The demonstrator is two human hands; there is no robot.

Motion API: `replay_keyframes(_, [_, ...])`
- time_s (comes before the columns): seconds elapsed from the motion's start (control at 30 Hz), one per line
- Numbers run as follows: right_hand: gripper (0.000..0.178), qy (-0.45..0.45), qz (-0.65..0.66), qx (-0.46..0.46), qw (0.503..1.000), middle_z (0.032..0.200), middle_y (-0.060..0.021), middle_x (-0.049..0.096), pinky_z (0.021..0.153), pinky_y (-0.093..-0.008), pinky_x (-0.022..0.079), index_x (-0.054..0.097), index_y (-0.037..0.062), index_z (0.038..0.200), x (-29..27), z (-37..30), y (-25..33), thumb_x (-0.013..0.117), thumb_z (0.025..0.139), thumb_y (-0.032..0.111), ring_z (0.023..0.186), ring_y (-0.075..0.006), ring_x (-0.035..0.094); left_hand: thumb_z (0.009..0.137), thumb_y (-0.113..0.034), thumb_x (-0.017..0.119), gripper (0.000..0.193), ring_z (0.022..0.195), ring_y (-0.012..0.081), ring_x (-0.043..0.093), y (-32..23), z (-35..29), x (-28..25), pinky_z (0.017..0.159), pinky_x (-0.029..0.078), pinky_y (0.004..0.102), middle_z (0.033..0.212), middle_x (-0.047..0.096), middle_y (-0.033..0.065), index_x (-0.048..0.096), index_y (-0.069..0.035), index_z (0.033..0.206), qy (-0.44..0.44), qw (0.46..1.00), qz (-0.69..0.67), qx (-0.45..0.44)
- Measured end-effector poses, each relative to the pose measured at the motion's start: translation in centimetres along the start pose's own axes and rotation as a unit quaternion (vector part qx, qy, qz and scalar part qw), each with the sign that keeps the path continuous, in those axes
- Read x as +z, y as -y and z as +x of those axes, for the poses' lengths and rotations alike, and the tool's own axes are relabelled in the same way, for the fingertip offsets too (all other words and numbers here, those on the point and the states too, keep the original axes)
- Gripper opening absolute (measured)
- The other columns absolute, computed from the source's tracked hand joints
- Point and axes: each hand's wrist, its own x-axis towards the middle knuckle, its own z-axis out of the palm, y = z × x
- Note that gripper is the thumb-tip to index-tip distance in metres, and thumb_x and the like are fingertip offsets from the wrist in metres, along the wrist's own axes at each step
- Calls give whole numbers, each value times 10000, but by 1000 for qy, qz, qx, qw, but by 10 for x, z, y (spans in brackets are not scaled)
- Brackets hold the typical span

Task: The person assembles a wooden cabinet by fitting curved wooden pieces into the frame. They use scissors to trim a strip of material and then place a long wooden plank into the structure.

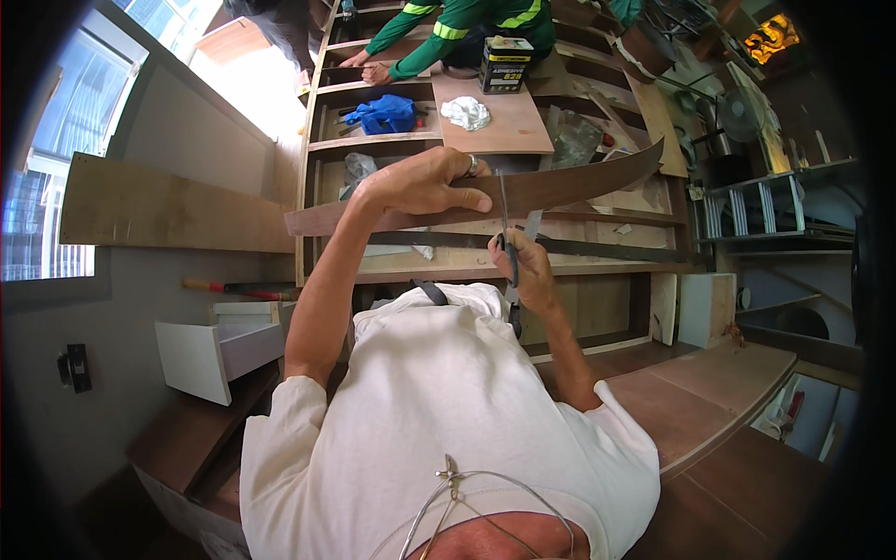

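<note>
My left hand grips a long brown strip of wood-look veneer, thumb on the near face and fingers over the top edge. The strip spans the view in front of my body, its right end curving up to a point. In my right hand is a pair of black-handled scissors, pointing away from me. One thin blade lies across the face of the strip, just right of my left thumb; the other blade is hidden behind it.
Beyond is a wooden frame with open compartments. A board on it bears a white cloth and a black adhesive tin. A blue bag lies nearby. A co-worker in a green sleeve reaches into the frame's far end.
</note>
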Motion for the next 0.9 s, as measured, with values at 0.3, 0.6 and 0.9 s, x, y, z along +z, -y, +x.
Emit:
replay_keyframes(0.3, [219, -61, 0, -15, 998, 686, 69, 375, 551, -223, 271, 510, 61, 775, -14, -7, -4, 635, 921, 165, 635, -34, 317, 843, -470, 689, 521, 711, 227, 594, -9, 38, 7, 663, 455, 371, 795, 653, 170, 667, -3, 1073, 71, 997, 16, 15])
replay_keyframes(0.6, [265, -84, 63, 28, 994, 728, 66, 441, 598, -220, 310, 541, 71, 779, -47, -9, -34, 588, 956, 262, 684, -37, 367, 861, -404, 682, 452, 746, 187, 612, 3, 91, 38, 708, 478, 334, 844, 685, 132, 667, -29, 1114, 148, 989, 17, -3])
replay_keyframes(0.9, [297, -101, 90, 58, 989, 712, 76, 406, 592, -225, 288, 523, 109, 749, -70, -17, -75, 610, 933, 325, 669, -39, 341, 859, -391, 703, 443, 775, 120, 598, 41, 124, 82, 702, 473, 306, 833, 689, 73, 675, -23, 1103, 189, 980, -62, -28])
